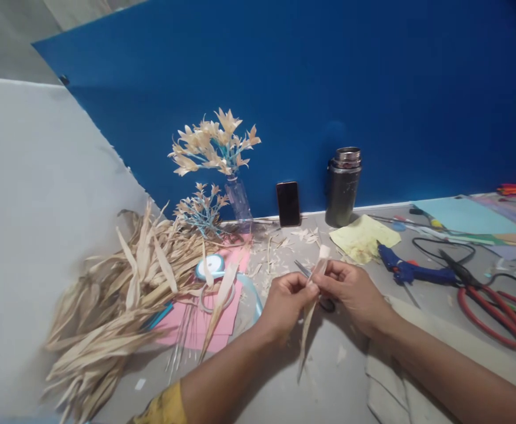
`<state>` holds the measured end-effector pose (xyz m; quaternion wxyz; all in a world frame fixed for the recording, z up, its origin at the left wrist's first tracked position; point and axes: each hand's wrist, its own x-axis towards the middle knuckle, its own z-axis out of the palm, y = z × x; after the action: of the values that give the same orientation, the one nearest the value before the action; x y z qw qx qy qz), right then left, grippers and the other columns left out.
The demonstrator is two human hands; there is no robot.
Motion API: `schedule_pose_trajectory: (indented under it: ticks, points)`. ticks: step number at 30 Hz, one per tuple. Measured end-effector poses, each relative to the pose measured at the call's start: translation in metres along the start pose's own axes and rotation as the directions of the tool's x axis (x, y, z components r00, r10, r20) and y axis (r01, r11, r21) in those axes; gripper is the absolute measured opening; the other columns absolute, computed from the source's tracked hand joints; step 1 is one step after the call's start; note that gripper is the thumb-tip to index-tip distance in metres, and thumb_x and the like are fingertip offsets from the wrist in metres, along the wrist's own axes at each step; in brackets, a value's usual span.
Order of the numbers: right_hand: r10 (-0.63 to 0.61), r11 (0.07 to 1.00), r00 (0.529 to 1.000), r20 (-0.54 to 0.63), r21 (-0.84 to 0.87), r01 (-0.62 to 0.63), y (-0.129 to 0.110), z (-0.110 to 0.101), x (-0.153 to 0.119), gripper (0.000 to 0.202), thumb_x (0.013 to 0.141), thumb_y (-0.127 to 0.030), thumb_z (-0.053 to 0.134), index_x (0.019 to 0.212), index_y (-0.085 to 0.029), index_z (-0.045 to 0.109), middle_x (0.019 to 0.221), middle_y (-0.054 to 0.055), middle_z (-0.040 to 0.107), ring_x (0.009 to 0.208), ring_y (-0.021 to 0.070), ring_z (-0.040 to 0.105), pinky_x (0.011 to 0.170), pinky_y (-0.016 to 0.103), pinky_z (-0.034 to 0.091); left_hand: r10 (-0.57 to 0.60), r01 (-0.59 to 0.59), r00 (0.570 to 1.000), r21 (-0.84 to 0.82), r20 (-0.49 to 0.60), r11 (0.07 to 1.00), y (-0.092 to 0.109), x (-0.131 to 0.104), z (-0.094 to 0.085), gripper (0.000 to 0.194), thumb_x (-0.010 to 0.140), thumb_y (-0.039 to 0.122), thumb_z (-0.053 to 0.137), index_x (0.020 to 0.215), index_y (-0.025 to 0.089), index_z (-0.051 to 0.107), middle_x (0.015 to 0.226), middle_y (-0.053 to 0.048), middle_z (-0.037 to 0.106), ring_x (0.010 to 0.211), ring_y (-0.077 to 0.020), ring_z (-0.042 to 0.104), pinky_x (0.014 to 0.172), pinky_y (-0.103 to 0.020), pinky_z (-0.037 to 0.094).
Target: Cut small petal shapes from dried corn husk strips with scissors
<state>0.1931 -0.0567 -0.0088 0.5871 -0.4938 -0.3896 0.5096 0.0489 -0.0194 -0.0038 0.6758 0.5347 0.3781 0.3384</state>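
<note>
Dry, straw-coloured husk strip [309,321]: positioned above the worktop [333,380], gripped between thumb and fingers of both your left hand [287,299] and right hand [353,291]. Scissors [302,268] sit beneath; whether your right hand touches them cannot be told. Current step, by appearance: shaping the strip. Next move calls for a steady two-handed pinch. Farther left, husks [125,300] lie heaped; beyond, a bottle [239,203] supports husk flowers [214,147].
</note>
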Motion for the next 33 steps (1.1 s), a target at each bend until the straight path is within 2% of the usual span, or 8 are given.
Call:
schedule_pose_trajectory:
  ticks: [4,7,11,15,21,24,27,33]
  points:
    - [0.101,0.993,0.995,-0.007,0.062,-0.100,0.001,-0.002,0.002,0.034,0.066,-0.045,0.082,0.074,-0.016,0.068,0.057,0.000,0.063,0.051,0.0119,0.051,0.051,0.025,0.036,-0.036,0.033,0.998,-0.068,-0.045,0.997,-0.007,0.002,-0.004,0.043,0.072,0.054,0.073,0.059,0.017,0.056,0.053,-0.001,0.054,0.049,-0.0099,0.043,0.052,-0.025,0.034]
    - [0.141,0.988,0.990,-0.017,0.064,-0.140,0.007,-0.001,0.002,0.034,0.068,-0.046,0.080,0.071,-0.015,0.065,0.056,0.001,0.064,0.049,0.0111,0.049,0.049,0.024,0.034,0.021,-0.020,0.995,0.011,-0.095,1.000,-0.010,0.002,-0.008,0.047,0.076,0.055,0.069,0.055,0.017,0.050,0.049,0.003,0.041,0.047,-0.0077,0.030,0.048,-0.025,0.023]
    - [0.148,0.986,0.988,-0.051,0.079,-0.143,0.015,0.000,0.003,0.037,0.071,-0.048,0.079,0.068,-0.015,0.063,0.055,0.000,0.061,0.049,0.0098,0.047,0.049,0.023,0.033,0.113,-0.096,0.988,0.157,-0.104,0.983,-0.010,0.000,-0.008,0.043,0.082,0.045,0.066,0.053,0.018,0.048,0.050,0.004,0.038,0.050,-0.0087,0.029,0.050,-0.025,0.024]
    - [0.153,0.980,0.986,-0.068,0.136,-0.143,0.016,0.003,0.003,0.043,0.070,-0.052,0.080,0.062,-0.017,0.056,0.052,-0.002,0.054,0.046,0.0091,0.042,0.047,0.024,0.031,0.109,-0.094,0.990,0.157,-0.089,0.983,-0.010,-0.003,-0.002,0.032,0.078,0.034,0.070,0.056,0.017,0.052,0.054,0.003,0.045,0.053,-0.0093,0.036,0.052,-0.025,0.028]
    - [-0.055,0.950,0.973,-0.226,-0.312,-0.019,0.000,-0.019,0.019,0.039,0.083,-0.056,0.055,0.065,-0.022,0.052,0.056,0.001,0.052,0.049,0.0152,0.045,0.047,0.029,0.036,-0.037,0.037,0.999,-0.013,-0.003,0.999,-0.001,-0.001,-0.009,0.032,0.070,0.038,0.077,0.062,0.018,0.053,0.049,0.005,0.041,0.042,-0.0060,0.031,0.044,-0.023,0.022]
    - [-0.173,0.854,0.930,-0.326,-0.520,-0.023,-0.007,-0.045,0.036,0.031,0.082,-0.049,0.053,0.074,-0.020,0.061,0.071,0.005,0.063,0.056,0.0174,0.049,0.054,0.030,0.035,-0.051,0.041,0.994,-0.098,-0.100,0.994,0.007,0.003,-0.018,0.034,0.070,0.038,0.076,0.063,0.020,0.048,0.046,0.008,0.033,0.041,-0.0042,0.025,0.042,-0.021,0.018]
    - [-0.215,0.682,0.935,-0.282,-0.729,-0.063,-0.004,-0.060,0.048,0.018,0.074,-0.040,0.066,0.075,-0.021,0.064,0.073,0.004,0.066,0.065,0.0202,0.054,0.060,0.030,0.033,-0.076,0.050,0.988,-0.189,-0.133,0.981,0.008,0.008,-0.024,0.030,0.072,0.033,0.074,0.068,0.020,0.047,0.047,0.011,0.028,0.041,-0.0035,0.021,0.042,-0.019,0.018]
    - [-0.153,0.380,0.974,-0.169,-0.920,-0.100,0.015,-0.055,0.055,0.009,0.072,-0.025,0.069,0.080,-0.020,0.067,0.070,0.005,0.068,0.069,0.0228,0.059,0.059,0.029,0.026,-0.081,0.060,0.992,-0.203,-0.098,0.977,-0.002,0.013,-0.021,0.027,0.074,0.036,0.070,0.073,0.019,0.049,0.052,0.008,0.042,0.043,-0.0056,0.035,0.043,-0.019,0.027]
